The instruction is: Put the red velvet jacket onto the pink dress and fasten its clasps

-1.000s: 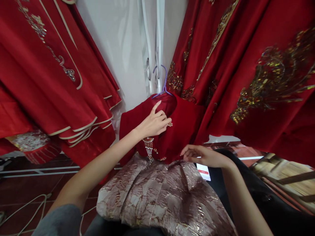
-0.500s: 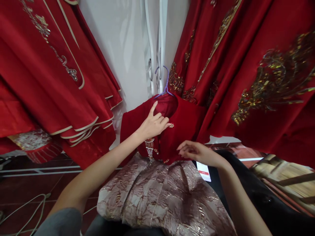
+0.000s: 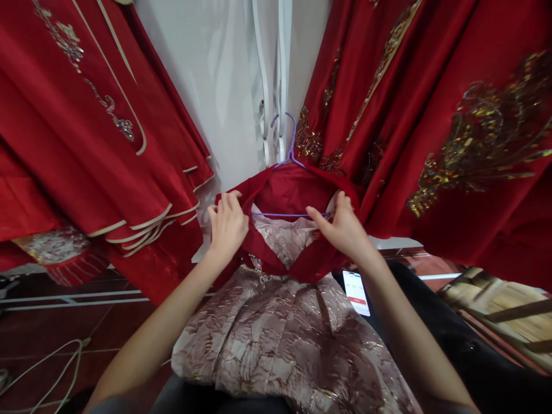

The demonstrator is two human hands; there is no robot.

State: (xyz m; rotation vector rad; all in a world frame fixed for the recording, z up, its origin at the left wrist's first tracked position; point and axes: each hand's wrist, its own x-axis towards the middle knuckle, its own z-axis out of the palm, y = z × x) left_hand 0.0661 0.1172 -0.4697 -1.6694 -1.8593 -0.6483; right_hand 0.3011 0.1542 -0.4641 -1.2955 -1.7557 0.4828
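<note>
A small red jacket (image 3: 297, 192) hangs on a purple hanger (image 3: 290, 150) over a pink brocade skirt (image 3: 280, 339) that lies across my lap. My left hand (image 3: 227, 225) grips the jacket's left front panel and holds it aside. My right hand (image 3: 342, 227) grips the right front panel the same way. The jacket is spread wide, so the purple hanger bar and the brocade lining behind it show between my hands.
Long red embroidered gowns hang at the left (image 3: 86, 144) and at the right (image 3: 431, 126), with a white wall (image 3: 215, 86) between them. A phone (image 3: 356, 292) lies by my right forearm. Cables (image 3: 38, 362) run across the dark red floor at lower left.
Both hands left the closed jacket front, took a front panel each and pulled them apart. The jacket now stands open and the hanger bar shows.
</note>
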